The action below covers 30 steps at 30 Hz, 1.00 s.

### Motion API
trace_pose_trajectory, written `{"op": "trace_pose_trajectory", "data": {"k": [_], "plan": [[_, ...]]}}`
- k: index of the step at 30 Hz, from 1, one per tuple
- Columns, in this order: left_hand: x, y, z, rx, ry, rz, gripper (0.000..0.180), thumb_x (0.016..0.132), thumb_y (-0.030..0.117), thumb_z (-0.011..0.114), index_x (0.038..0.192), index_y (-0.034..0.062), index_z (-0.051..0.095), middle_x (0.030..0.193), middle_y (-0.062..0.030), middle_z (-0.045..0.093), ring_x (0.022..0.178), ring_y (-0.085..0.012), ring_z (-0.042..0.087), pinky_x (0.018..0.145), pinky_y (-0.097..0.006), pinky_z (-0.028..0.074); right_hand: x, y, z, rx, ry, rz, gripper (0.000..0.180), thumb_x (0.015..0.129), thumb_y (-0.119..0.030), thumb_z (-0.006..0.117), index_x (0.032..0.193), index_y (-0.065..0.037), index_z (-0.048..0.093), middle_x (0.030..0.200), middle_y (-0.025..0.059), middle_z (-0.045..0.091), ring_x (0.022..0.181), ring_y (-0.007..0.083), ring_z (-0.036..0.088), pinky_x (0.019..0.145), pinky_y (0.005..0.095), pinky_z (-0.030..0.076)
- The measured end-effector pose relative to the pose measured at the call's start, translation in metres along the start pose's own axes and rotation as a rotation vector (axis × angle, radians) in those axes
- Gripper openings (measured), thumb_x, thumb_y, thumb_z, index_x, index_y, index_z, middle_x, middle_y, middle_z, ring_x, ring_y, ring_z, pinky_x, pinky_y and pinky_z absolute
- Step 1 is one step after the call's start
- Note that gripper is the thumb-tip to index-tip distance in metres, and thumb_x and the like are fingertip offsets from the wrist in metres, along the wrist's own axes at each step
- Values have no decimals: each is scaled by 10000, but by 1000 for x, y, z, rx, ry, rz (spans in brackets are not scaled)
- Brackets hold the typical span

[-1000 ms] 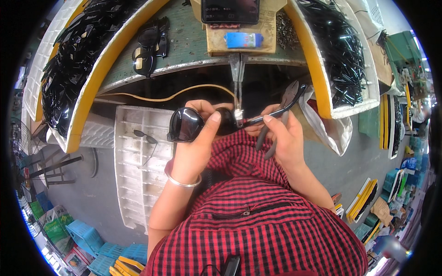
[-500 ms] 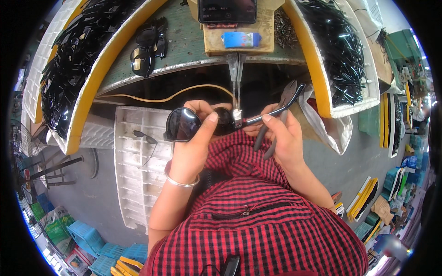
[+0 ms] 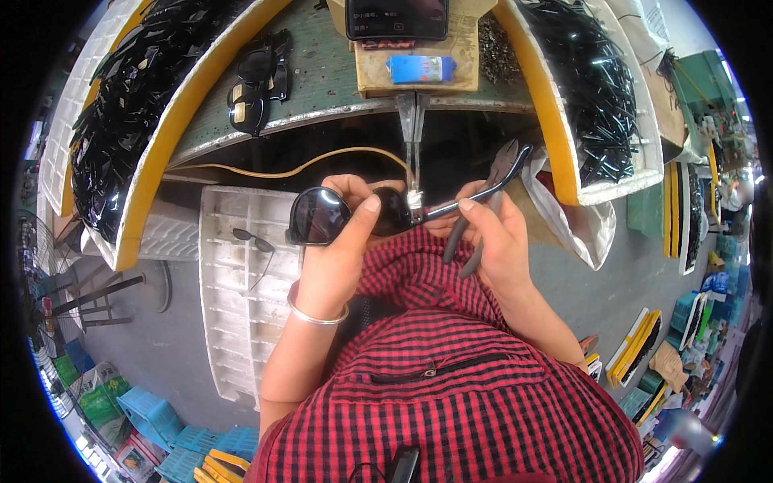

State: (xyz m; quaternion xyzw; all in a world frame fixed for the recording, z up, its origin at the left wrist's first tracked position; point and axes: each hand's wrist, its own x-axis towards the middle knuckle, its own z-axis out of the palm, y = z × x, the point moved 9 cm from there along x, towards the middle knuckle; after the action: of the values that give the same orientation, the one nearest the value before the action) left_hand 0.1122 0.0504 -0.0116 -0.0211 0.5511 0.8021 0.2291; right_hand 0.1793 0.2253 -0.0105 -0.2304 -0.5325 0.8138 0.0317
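My left hand is closed on the front of black sunglasses, its thumb over the inner part of one dark lens. The other dark lens sticks out to the left. From the right end of the front, a shiny black temple arm reaches up and to the right. Fingers of my right hand pinch this temple arm. Grey-handled pliers also rest in the right hand, jaws pointing up and handles hanging below. The hinge end of the sunglasses meets the tip of a narrow metal fixture on the bench edge.
Trays heaped with black temple arms and black glossy parts flank the green bench. Finished-looking sunglasses lie on it. A phone and blue packet sit ahead. A white slotted tray stands lower left.
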Motion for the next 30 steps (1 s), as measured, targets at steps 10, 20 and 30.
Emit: {"op": "trace_pose_trajectory", "data": {"k": [10,20,30], "plan": [[-5,-22,-1,-343,-111,-155,86,967,107,488,1030,54,466,1236,-283,538,1110,-362,591,899,-474,551,-4,32,-6,204,35,195,169,931,-103,527,1049,14,496,902,205,639,813,316,690,747,405,595],[-33,-20,-34,-668,21,-128,241,976,177,491,1151,16,527,1311,-271,494,1204,-383,522,1000,-444,472,2,-61,-45,277,66,25,240,926,-188,549,1082,-16,489,900,238,631,789,328,676,722,425,574],[-36,75,-18,-132,119,345,197,981,137,492,1125,5,522,1178,-249,605,1055,-297,619,900,-421,522,44,-158,-47,-182,-93,-218,599,855,-221,658,1367,-27,414,1106,161,629,984,281,609,881,419,498]]}}
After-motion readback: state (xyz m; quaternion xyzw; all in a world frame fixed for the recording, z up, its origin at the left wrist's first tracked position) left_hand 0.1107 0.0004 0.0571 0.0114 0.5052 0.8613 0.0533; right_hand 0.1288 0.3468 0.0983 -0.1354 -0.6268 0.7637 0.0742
